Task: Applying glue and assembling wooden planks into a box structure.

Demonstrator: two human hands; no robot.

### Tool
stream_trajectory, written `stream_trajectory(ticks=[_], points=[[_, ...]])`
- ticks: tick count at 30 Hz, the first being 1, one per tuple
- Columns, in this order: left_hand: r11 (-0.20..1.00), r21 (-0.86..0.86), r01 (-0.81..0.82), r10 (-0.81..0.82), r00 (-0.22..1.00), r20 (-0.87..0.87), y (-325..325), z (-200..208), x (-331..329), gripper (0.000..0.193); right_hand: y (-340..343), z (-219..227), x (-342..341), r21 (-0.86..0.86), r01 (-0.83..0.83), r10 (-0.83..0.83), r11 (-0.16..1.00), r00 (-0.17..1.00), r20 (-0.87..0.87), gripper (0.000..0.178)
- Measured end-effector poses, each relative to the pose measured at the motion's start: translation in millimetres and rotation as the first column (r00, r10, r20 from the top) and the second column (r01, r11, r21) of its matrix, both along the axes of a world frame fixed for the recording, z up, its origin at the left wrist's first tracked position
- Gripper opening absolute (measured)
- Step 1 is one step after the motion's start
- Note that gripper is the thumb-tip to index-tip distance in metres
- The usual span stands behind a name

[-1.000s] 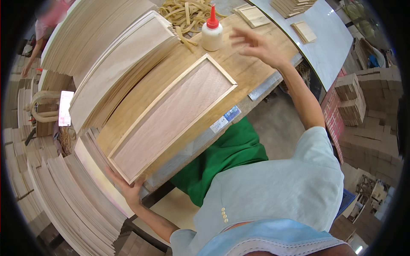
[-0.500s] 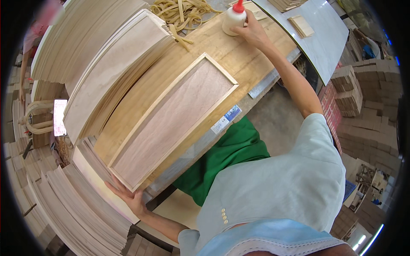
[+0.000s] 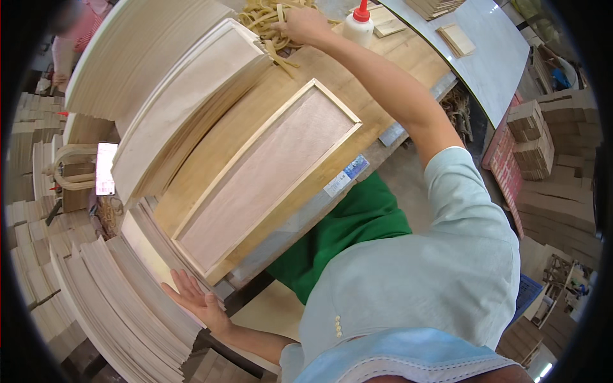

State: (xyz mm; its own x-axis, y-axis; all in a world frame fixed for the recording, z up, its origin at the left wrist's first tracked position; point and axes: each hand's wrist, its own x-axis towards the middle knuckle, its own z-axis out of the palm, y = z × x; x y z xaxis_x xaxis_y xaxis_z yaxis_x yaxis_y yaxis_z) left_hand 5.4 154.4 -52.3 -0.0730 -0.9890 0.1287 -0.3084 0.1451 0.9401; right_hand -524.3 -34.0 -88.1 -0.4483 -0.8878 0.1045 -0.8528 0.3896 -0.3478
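Observation:
A long plywood panel with a pale wooden frame (image 3: 268, 172) lies diagonally on the wooden workbench (image 3: 211, 153). My right hand (image 3: 301, 24) reaches across to the far side of the bench, its fingers curled into a tangled pile of thin tan strips (image 3: 262, 16). A white glue bottle with a red nozzle (image 3: 359, 27) stands just right of that hand. Low on the left, my left hand (image 3: 195, 300) rests flat with fingers spread on a leaning stack of thin boards (image 3: 121, 300), close to the panel's near corner.
Stacks of curved pale boards (image 3: 172, 96) lean along the bench's left side. A grey table (image 3: 485, 51) at the upper right holds small wooden pieces. Piles of wooden blocks (image 3: 536, 140) stand on the right. Another person (image 3: 70, 38) is at the upper left.
My right hand has left the glue bottle and moved left onto the pile of tan strips. My left hand has stayed on the board stack.

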Motion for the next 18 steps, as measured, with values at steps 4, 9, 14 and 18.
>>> stream_trajectory(ticks=[4,9,14,18], points=[[1.000,-0.011,-0.011,0.012,0.999,0.034,24.4,7.1,1.9,0.104,-26.3,-20.9,-13.0,-0.019,0.143,-0.143,0.990,0.990,0.000,0.036],[0.990,0.055,-0.129,0.121,0.986,0.117,41.5,18.6,13.1,0.073,-30.0,10.0,-45.1,-0.113,0.099,-0.103,0.989,0.994,-0.030,0.031],[0.997,-0.056,-0.062,0.070,0.986,0.152,21.6,34.6,-14.9,0.056,6.2,80.4,-8.8,-0.499,0.122,-0.247,0.858,0.949,-0.193,0.025],[0.976,-0.193,0.101,-0.090,0.994,0.068,-4.0,46.0,-68.5,0.047,36.2,103.8,-21.9,-0.622,-0.006,0.092,0.783,0.990,0.107,0.030]])
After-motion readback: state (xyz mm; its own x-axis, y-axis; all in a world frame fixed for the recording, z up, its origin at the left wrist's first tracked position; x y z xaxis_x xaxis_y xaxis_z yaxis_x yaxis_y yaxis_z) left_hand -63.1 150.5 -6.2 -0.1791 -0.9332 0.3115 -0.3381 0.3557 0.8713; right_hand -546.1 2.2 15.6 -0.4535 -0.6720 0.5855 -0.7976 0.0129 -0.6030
